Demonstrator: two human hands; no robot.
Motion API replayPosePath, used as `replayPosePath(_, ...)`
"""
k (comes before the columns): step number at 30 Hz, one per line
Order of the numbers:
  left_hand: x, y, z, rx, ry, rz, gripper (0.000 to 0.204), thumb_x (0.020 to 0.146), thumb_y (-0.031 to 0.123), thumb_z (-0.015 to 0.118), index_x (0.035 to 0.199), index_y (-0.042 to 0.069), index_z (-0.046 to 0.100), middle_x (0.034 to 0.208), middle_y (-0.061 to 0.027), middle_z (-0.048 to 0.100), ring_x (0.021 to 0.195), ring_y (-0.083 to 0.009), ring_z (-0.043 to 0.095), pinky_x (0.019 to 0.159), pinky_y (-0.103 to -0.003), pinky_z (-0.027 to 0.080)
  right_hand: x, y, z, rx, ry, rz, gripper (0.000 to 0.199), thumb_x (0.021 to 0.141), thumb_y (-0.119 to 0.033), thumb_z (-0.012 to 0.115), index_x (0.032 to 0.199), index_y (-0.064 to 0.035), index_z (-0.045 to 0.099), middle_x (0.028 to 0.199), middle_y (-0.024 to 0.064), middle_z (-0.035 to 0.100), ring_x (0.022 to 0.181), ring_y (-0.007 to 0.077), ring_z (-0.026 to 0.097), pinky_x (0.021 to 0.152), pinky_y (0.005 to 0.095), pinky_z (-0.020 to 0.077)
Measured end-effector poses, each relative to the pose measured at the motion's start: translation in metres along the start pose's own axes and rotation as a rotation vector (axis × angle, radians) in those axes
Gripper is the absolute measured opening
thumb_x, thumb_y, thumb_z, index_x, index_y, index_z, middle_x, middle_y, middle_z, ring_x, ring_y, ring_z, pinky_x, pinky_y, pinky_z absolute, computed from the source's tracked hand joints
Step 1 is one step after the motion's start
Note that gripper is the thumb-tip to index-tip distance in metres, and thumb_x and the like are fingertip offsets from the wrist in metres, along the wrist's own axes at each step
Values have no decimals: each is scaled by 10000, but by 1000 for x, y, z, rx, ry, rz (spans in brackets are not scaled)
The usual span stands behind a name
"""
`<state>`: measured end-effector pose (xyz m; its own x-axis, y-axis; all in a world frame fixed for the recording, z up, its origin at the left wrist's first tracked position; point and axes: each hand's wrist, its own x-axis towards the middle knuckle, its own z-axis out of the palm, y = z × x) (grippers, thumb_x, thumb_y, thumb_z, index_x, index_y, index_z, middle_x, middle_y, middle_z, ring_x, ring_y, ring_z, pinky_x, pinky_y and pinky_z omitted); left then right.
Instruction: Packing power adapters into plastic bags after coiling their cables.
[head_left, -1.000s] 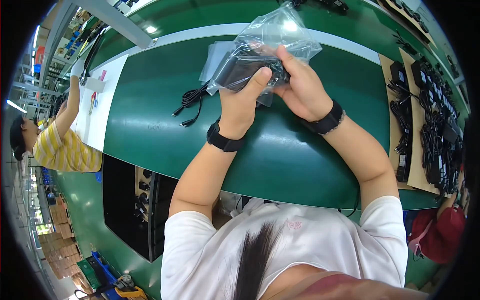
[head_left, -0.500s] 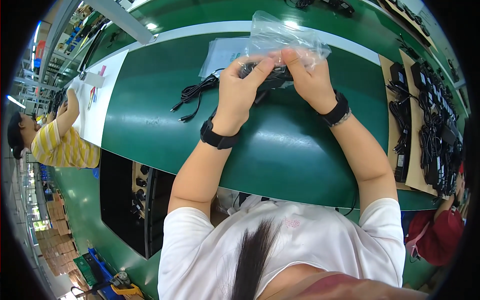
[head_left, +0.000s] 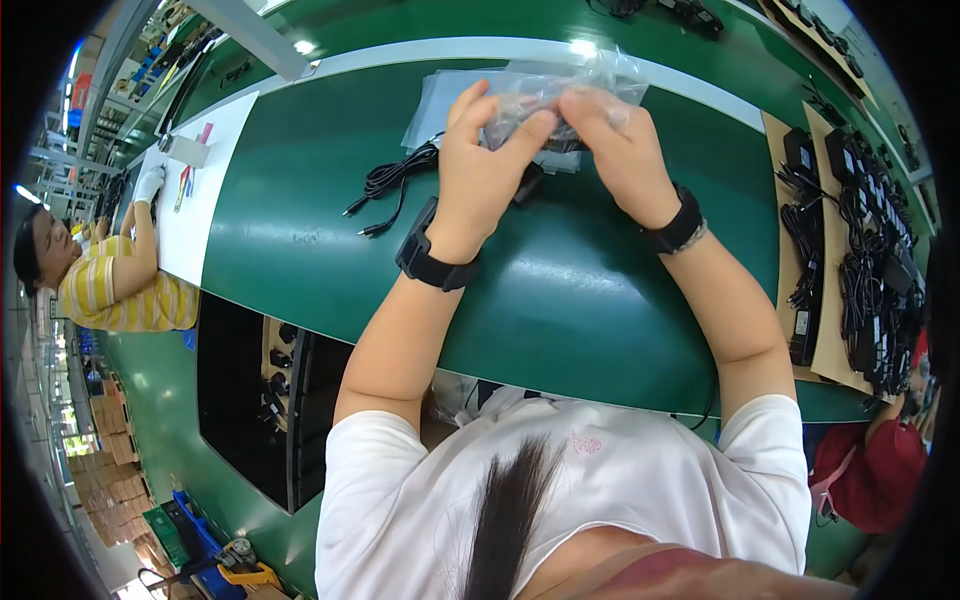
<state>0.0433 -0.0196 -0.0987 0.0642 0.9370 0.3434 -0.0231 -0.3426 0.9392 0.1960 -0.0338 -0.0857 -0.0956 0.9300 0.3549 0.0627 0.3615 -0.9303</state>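
Toward the far side of the green surface (head_left: 560,320), a crumpled clear plastic bag (head_left: 615,72) is held up between the person's 2 hands, with a dark item (head_left: 560,138) inside, too veiled to name. The left hand (head_left: 476,180) grips the bag's left side, thumb pressed against the plastic; the right hand (head_left: 630,165) has its grip closed on the right side. From both wrists the bag lies ahead, away from the chest, and neither hand is clearly nearer. Its bulk runs roughly left to right; the item's own long axis cannot be told. A black block (head_left: 529,186) shows partly, just beside the left hand. Left of that hand lies a looped black cable (head_left: 386,183), near flat plastic sheets (head_left: 427,118). Well apart at right, cardboard sheets (head_left: 836,355) carry black adapters (head_left: 798,148).
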Motion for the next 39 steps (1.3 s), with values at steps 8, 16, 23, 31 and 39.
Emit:
replayPosePath(8, 11, 8, -9, -391, 35, -150, 241, 866, 208, 566, 867, -15, 656, 903, -53, 572, 762, -97, 524, 672, -225, 413, 13, -13, -7, 350, -86, 313, 386, 898, -204, 521, 1211, 18, 488, 1031, 67, 604, 915, 129, 571, 836, 245, 430)
replayPosePath(16, 23, 12, -34, -581, 157, -338, 429, 838, 17, 553, 1231, -47, 393, 1001, -137, 597, 844, -149, 577, 743, -251, 467, 46, -17, -5, 678, -589, 621, 514, 888, -307, 521, 1300, -38, 372, 1072, 136, 578, 844, 276, 629, 686, 356, 549)
replayPosePath(23, 26, 28, -39, 617, 471, 341, 517, 842, 134, 573, 1284, -11, 346, 1204, -166, 484, 1074, -279, 472, 917, -378, 365, 168, 52, -31, -416, -236, 134, 326, 865, -178, 553, 1186, -118, 545, 1102, 61, 585, 965, 166, 565, 824, 291, 446)
replayPosePath(31, 32, 21, -45, 887, 382, 567, 278, 772, 92, 618, 1024, -11, 564, 1065, -147, 548, 1031, -337, 483, 866, -405, 390, 268, 178, -73, -1130, -113, -205, 490, 801, -412, 541, 1224, -174, 477, 1173, 157, 521, 1042, 377, 511, 900, 411, 410)
replayPosePath(39, 27, 29, -51, 901, 378, 596, 161, 722, 55, 628, 879, 23, 616, 998, -138, 576, 996, -331, 496, 822, -382, 410, 245, 183, -210, -1326, 487, 581, 390, 763, -321, 537, 1128, -183, 526, 1080, 88, 595, 1042, 285, 536, 908, 377, 404)
